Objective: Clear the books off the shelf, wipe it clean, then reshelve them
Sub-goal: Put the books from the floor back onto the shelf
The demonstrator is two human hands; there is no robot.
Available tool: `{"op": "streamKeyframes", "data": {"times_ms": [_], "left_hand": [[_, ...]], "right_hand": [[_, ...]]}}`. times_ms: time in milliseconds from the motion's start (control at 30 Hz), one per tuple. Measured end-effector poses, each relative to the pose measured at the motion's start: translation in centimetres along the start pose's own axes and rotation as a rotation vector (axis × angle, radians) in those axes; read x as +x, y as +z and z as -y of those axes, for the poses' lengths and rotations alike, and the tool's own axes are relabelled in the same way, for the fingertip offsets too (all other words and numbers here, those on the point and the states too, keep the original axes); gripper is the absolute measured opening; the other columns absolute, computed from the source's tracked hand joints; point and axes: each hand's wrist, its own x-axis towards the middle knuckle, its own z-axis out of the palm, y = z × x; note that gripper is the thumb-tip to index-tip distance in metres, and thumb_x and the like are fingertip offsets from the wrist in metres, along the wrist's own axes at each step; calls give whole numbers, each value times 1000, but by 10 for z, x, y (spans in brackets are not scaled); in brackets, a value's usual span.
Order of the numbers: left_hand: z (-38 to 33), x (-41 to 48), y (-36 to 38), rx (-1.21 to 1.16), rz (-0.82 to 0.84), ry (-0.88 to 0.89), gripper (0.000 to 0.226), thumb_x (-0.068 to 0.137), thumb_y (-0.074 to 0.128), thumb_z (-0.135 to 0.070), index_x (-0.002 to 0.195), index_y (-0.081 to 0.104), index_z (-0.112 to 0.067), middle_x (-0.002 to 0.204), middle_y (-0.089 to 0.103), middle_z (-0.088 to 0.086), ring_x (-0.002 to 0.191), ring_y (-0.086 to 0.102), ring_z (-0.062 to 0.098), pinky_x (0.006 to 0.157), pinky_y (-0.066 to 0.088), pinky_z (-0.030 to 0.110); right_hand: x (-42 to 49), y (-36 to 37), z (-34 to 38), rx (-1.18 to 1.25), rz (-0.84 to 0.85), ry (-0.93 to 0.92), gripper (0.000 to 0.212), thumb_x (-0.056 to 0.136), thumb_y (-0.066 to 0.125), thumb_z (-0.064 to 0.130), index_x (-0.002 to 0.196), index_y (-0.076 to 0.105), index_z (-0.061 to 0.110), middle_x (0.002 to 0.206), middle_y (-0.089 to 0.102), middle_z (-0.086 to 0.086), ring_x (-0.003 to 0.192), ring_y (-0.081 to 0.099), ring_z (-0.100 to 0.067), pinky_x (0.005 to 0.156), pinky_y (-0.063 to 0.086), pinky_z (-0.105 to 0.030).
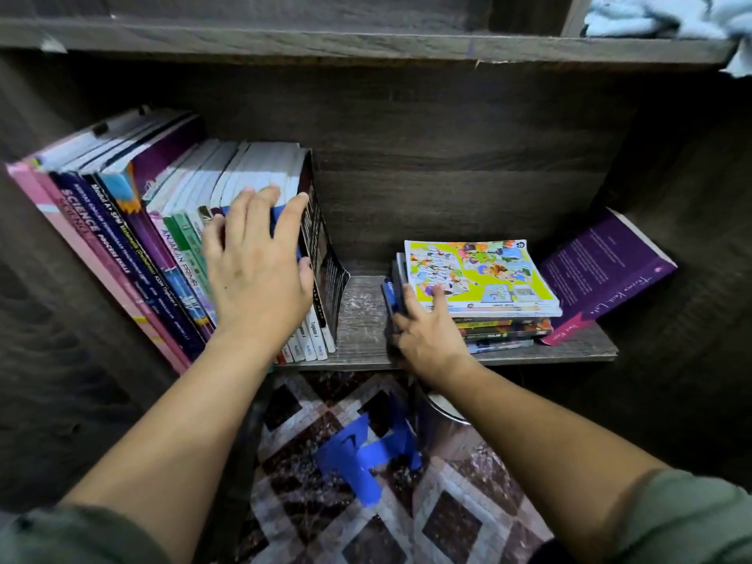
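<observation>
A row of upright books leans at the left of the dark wooden shelf. My left hand lies over the spines at the row's right end, fingers stretched, thumb against a black-covered book. On the right a flat stack of books is topped by a bright cartoon-covered one. My right hand grips the stack's left side, thumb on the cartoon cover, fingers round a blue book edge. A purple book leans against the right wall.
The shelf board above hangs low over the books, with a pale blue cloth on it at the top right. Below the shelf lie a patterned rug, a blue object and a metal rim.
</observation>
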Motion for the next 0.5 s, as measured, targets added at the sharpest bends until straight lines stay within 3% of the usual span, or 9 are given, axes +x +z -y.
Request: {"op": "streamKeyframes", "data": {"times_ms": [100,167,233,267,367,433,500], "left_hand": [[-2,1,0,-7,6,-15,70,74,72,-21,138,45,-21,143,42,10,137,31,30,109,23,50],[-3,1,0,-12,11,-23,70,74,72,-20,138,45,-21,142,42,10,136,31,30,109,23,50],[-5,2,0,-24,11,-29,70,73,73,-19,137,46,-21,142,42,10,136,32,30,109,23,51],[-6,2,-1,-30,8,-33,70,72,73,-19,137,47,-21,141,43,10,135,32,30,110,23,51],[-5,2,-2,-51,-4,-41,68,72,73,-20,135,49,-22,139,45,8,134,34,29,109,22,49],[-4,2,-3,-72,-27,-39,64,73,72,-22,134,52,-22,137,48,7,132,37,28,107,23,47],[-1,4,-6,-90,-54,-23,60,75,70,-23,133,54,-20,132,53,6,126,43,28,105,25,45]], "right_hand": [[-10,10,-19,68,5,12,51,97,42,52,144,41,32,152,32,-2,146,0,-40,105,9,-73],[-14,12,-27,131,-60,-13,64,85,56,61,142,42,36,152,35,-4,143,19,-40,105,20,-69],[-20,11,-36,250,-250,-11,77,69,72,62,137,50,35,146,44,-10,128,45,-39,99,37,-61],[-22,12,-40,302,-347,20,80,66,75,59,137,49,33,146,45,-12,123,49,-39,99,40,-58],[-28,17,-56,420,-332,254,87,77,66,58,150,27,30,155,29,-15,137,32,-40,112,27,-57],[-28,22,-63,515,-142,363,85,89,51,60,154,9,25,160,13,-14,146,13,-37,119,15,-50],[-27,23,-69,559,-12,353,77,96,44,52,155,6,21,161,7,-13,148,8,-34,120,11,-44]]}}
